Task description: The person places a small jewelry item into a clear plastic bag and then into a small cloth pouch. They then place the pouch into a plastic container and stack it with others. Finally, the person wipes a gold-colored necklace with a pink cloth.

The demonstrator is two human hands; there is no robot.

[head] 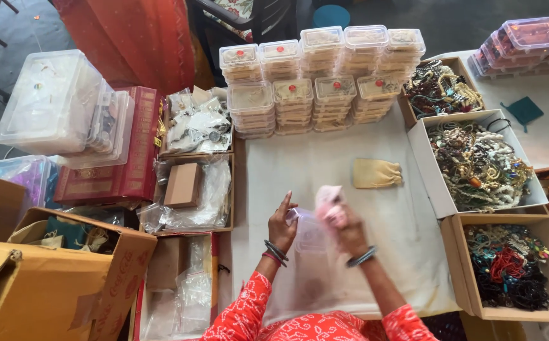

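Observation:
My left hand (282,222) pinches the upper left edge of a clear plastic bag (312,259) that hangs down over the white cloth-covered table (325,167). My right hand (348,228) grips a small pink pouch (328,201) at the bag's mouth, blurred by motion. Both wrists wear bangles. A tan cloth pouch (376,173) lies flat on the table just beyond my hands.
Stacks of clear lidded boxes (315,79) stand at the table's far edge. Three open boxes of beaded jewellery (479,165) line the right side. Left are trays of plastic packets (192,196), a red box (113,170), clear tubs (53,101) and a cardboard carton (47,284).

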